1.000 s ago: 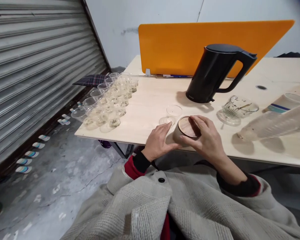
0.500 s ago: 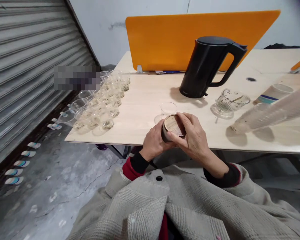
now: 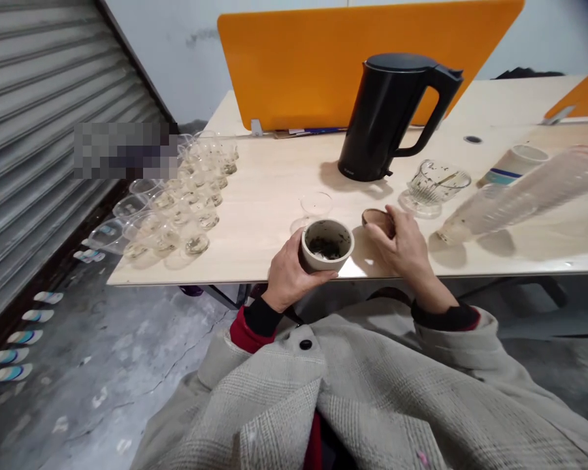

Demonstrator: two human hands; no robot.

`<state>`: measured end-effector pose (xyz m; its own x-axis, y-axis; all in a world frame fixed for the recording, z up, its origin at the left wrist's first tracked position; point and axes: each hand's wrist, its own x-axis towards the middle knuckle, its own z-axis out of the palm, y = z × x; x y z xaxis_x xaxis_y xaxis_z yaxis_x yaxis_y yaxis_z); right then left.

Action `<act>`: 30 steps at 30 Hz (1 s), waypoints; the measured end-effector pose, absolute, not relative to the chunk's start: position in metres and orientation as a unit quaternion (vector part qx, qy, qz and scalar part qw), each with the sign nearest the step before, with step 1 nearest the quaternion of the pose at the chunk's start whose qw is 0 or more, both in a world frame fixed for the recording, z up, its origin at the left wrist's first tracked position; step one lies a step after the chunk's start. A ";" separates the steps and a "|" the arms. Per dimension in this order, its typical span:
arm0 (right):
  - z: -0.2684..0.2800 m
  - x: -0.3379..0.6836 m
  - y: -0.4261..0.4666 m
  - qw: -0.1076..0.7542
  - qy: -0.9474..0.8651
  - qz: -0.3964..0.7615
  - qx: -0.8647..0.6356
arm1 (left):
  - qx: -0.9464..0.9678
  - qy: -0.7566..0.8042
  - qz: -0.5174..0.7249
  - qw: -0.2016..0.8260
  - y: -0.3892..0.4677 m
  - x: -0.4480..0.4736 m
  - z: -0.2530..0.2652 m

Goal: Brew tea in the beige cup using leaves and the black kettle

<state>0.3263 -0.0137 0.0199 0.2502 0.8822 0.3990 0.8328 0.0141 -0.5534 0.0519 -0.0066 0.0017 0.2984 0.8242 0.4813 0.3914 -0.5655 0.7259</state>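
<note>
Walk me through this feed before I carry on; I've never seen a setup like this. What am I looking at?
There is no machine here: you see a person's two bare hands, filmed by one camera worn on the head, looking forward and down. The left hand holds an open pale canister with dark, leafy-looking bits inside. The right hand holds a round brown lid; whether it touches the table is hard to tell. Behind them stands a black kettle. To its right are a ribbed glass with dark bits, a blue-striped cup and what looks like a stack of clear cups. More clear cups stand grouped at the left.
</note>
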 end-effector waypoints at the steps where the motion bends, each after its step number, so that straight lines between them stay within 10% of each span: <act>1: 0.013 0.329 -0.012 0.336 -0.614 0.021 -0.713 | 0.768 0.398 0.439 0.243 -0.007 0.052 0.002; 6: -0.004 0.337 -0.009 0.286 -0.648 -0.023 -0.705 | 0.771 0.407 0.433 0.229 -0.007 0.051 0.002; 14: 0.032 0.370 0.014 0.550 -0.471 0.015 -0.690 | 0.769 0.419 0.429 0.221 -0.006 0.050 0.002; 30: 0.045 0.394 0.071 0.644 -0.422 0.021 -0.638 | 0.773 0.399 0.448 0.207 -0.008 0.050 -0.002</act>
<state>0.3935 0.0705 0.0446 0.6424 0.5658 0.5169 0.5112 0.1861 -0.8391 0.0500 -0.0082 -0.0023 0.2801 0.8021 0.5275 0.4304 -0.5961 0.6779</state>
